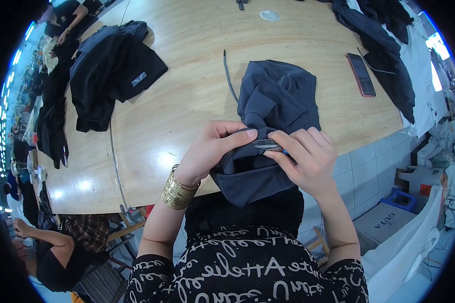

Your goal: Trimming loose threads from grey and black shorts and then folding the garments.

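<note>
A dark grey garment [275, 101], apparently shorts with a gathered waistband, lies crumpled at the table's near edge and hangs over it towards me. My left hand [215, 146] grips a fold of its cloth, thumb pressed on top. In my right hand [308, 159] is a pair of small thread snips [268, 145], their metal blades against the cloth just right of my left thumb. The fingers of the right hand are wrapped round the snips' handle. A grey drawstring [228, 76] with a dark tip runs out from the garment's left side onto the table.
On the wooden table [177, 111] are black garments [114, 76] at left, a phone [361, 74] at right, and a round whitish disc [269, 15] at the far side. Dark clothing [384, 65] hangs over the right end. Boxes [381, 222] stand below right; other people sit at left.
</note>
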